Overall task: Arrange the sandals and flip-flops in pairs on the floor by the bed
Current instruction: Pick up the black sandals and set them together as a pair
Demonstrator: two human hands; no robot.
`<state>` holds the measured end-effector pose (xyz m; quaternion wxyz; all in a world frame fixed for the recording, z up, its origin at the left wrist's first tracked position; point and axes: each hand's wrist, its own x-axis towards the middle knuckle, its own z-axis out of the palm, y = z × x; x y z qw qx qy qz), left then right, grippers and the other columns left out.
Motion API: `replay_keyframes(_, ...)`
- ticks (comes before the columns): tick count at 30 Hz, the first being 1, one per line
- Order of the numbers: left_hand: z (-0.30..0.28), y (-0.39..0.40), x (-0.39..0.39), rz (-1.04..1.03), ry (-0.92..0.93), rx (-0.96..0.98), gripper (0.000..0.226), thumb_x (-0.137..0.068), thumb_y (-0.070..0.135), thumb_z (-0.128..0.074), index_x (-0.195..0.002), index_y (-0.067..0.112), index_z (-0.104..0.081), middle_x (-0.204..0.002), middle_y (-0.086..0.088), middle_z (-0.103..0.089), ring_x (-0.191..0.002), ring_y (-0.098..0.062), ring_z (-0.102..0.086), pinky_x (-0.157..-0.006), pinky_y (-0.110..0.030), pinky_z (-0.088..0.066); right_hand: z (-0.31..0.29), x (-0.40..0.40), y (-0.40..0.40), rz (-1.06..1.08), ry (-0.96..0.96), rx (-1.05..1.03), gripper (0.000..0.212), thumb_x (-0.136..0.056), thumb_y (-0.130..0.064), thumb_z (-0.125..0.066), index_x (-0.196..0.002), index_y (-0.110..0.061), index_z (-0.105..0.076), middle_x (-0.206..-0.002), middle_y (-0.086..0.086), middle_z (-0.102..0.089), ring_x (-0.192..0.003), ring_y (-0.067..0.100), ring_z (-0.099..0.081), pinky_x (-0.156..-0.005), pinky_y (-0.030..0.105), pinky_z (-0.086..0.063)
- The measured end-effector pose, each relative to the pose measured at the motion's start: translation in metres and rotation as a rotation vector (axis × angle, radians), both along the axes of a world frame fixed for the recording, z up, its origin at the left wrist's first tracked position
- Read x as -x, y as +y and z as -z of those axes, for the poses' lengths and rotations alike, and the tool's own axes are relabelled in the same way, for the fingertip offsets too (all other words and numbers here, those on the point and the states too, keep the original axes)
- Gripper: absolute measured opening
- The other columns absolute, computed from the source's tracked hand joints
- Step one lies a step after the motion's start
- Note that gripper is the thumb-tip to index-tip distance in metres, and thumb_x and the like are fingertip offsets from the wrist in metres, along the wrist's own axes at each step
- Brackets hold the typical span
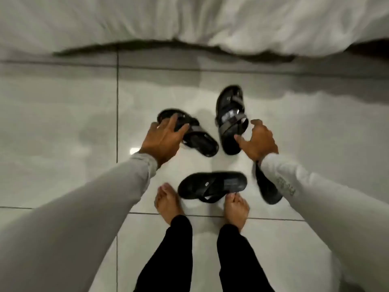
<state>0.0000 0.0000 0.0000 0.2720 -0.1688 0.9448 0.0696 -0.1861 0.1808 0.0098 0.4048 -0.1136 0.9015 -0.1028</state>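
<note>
Nearby, bed (pixel 189 22) beyond scattered sandals (pixel 230 119).

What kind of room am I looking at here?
Most likely a bedroom: white bedding hangs over a bed's edge above a glossy tiled floor, with sandals and a flip-flop scattered beside bare feet.

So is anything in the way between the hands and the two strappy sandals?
No. The left hand is right over the left sandal, and the right hand is open beside the right sandal. Nothing visible lies between.
</note>
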Motion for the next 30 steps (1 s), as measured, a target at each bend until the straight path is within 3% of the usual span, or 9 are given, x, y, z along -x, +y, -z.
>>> replay_keyframes(3, 0.076, 0.001, 0.019, 0.171, -0.122, -0.029, 0.062, -0.095, 0.018, -0.051, -0.152, 0.033, -0.032, -0.164, -0.022, -0.012, -0.142, -0.041, -0.034, -0.109, -0.057, -0.036, 0.079, -0.008, -0.019, 0.399, -0.139, 0.096, 0.043, -0.086, -0.033, -0.074, -0.121, -0.011, -0.063, -0.125, 0.018, -0.070, -0.110, 0.032, -0.068, -0.096, 0.045, -0.053)
replay_keyframes(6, 0.121, -0.003, 0.022, 0.266, -0.173, -0.031, 0.052, -0.094, 0.017, -0.052, -0.144, 0.030, -0.048, -0.150, -0.018, -0.041, -0.130, -0.039, -0.049, -0.105, -0.056, -0.040, 0.129, -0.014, -0.040, 0.694, -0.283, 0.224, 0.017, -0.085, -0.022, -0.073, -0.100, -0.015, -0.068, -0.096, 0.008, -0.076, -0.079, 0.026, -0.076, -0.048, 0.024, -0.047)
replay_keyframes(8, 0.132, -0.019, 0.009, 0.250, -0.162, -0.030, 0.046, -0.095, 0.013, -0.048, -0.140, 0.021, -0.052, -0.131, -0.016, -0.061, -0.118, -0.039, -0.059, -0.098, -0.051, -0.045, 0.141, -0.013, -0.055, 0.809, -0.315, 0.299, 0.011, -0.088, -0.018, -0.072, -0.093, -0.015, -0.063, -0.079, 0.003, -0.069, -0.053, 0.013, -0.066, -0.042, 0.021, -0.034)
replay_keyframes(10, 0.138, -0.033, -0.008, 0.116, -0.118, -0.035, 0.041, -0.097, 0.011, -0.044, -0.138, 0.013, -0.052, -0.123, -0.019, -0.065, -0.114, -0.042, -0.061, -0.090, -0.049, -0.050, 0.143, -0.010, -0.062, 0.829, -0.281, 0.303, 0.012, -0.090, -0.019, -0.071, -0.093, -0.016, -0.061, -0.080, 0.004, -0.067, -0.049, 0.009, -0.060, -0.041, 0.022, -0.034)
replay_keyframes(12, 0.140, -0.044, -0.027, -0.114, -0.104, -0.079, 0.036, -0.099, 0.015, -0.043, -0.132, 0.008, -0.054, -0.122, -0.023, -0.062, -0.111, -0.044, -0.060, -0.087, -0.049, -0.051, 0.140, -0.008, -0.061, 0.691, -0.198, 0.262, 0.013, -0.091, -0.024, -0.069, -0.101, -0.016, -0.064, -0.089, 0.003, -0.070, -0.055, 0.011, -0.065, -0.047, 0.024, -0.045)
replay_keyframes(16, 0.132, -0.068, -0.060, -0.576, -0.156, -0.175, 0.040, -0.097, 0.031, -0.053, -0.124, 0.003, -0.056, -0.125, -0.029, -0.058, -0.112, -0.048, -0.058, -0.092, -0.050, -0.048, 0.136, -0.008, -0.060, 0.065, -0.041, 0.118, 0.032, -0.093, -0.024, -0.066, -0.114, 0.000, -0.063, -0.107, 0.013, -0.073, -0.085, 0.028, -0.073, -0.087, 0.032, -0.055)
replay_keyframes(19, 0.128, -0.077, -0.071, -0.721, -0.141, -0.184, 0.040, -0.098, 0.034, -0.051, -0.121, 0.002, -0.055, -0.123, -0.026, -0.059, -0.110, -0.046, -0.060, -0.092, -0.049, -0.049, 0.130, -0.004, -0.067, -0.241, -0.115, 0.041, 0.028, -0.093, -0.011, -0.065, -0.117, 0.003, -0.058, -0.109, 0.021, -0.071, -0.083, 0.038, -0.074, -0.082, 0.045, -0.061)
replay_keyframes(22, 0.127, -0.084, -0.071, -0.813, -0.142, -0.221, 0.041, -0.100, 0.039, -0.046, -0.119, 0.003, -0.056, -0.121, -0.021, -0.062, -0.108, -0.042, -0.062, -0.089, -0.048, -0.049, 0.124, -0.004, -0.084, -0.606, -0.076, -0.013, 0.029, -0.090, -0.007, -0.066, -0.119, -0.003, -0.063, -0.116, 0.027, -0.068, -0.106, 0.046, -0.066, -0.095, 0.047, -0.054)
replay_keyframes(30, 0.123, -0.092, -0.088, -0.822, -0.108, -0.288, 0.034, -0.101, 0.040, -0.044, -0.113, 0.011, -0.058, -0.114, -0.017, -0.065, -0.104, -0.042, -0.062, -0.082, -0.043, -0.046, 0.114, -0.058, -0.138, -0.771, -0.048, 0.049, 0.033, -0.088, -0.002, -0.054, -0.116, -0.017, -0.062, -0.120, 0.017, -0.065, -0.104, 0.042, -0.065, -0.091, 0.045, -0.054)
